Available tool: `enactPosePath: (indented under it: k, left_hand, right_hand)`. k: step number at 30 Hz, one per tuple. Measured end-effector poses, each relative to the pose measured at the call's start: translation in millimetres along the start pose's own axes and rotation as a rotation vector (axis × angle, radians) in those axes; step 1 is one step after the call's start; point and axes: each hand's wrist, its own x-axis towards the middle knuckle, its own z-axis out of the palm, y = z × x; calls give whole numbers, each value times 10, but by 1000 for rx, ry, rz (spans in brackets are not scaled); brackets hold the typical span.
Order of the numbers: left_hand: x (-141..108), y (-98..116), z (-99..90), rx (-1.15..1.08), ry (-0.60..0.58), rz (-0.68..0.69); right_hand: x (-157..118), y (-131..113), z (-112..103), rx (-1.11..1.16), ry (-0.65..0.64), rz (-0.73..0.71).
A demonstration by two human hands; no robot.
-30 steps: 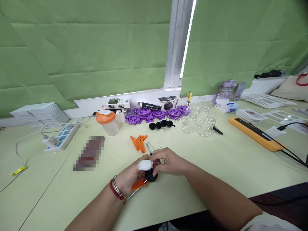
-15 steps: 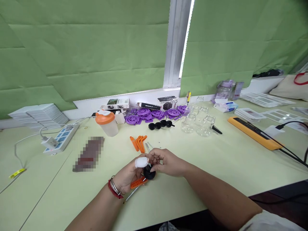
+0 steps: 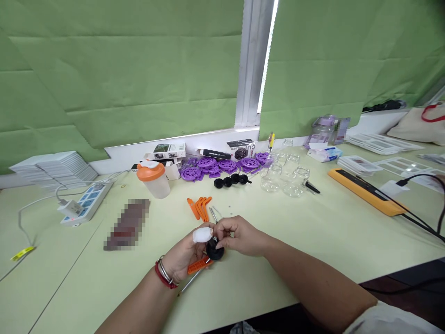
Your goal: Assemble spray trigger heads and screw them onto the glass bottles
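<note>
Black round part (image 3: 215, 250) sits inside the left hand's (image 3: 189, 255) grip.

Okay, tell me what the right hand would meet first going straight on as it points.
Ahead of the right hand, likely first is the white-wrapped finger of the left hand, just above the black round part; depth is unclear.

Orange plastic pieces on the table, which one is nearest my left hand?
The ribbed orange piece right by your left hand, next to the round black part; the other orange pieces lie grouped beyond your hands.
</note>
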Motion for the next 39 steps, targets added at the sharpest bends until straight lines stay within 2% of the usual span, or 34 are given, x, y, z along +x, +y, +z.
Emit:
enactPosePath:
  k: [21,31,39]
  left_hand:
    - [-18,0,-1,5,15,-11]
    - [4,-21,-36,21,-35,-17]
    - [-29,12,13,36,-31,-37]
  right_hand:
    - [9,16,4,-5,6,33]
    - [5,-9,13,16,-9,15]
    - [5,-15,31,5,36,25]
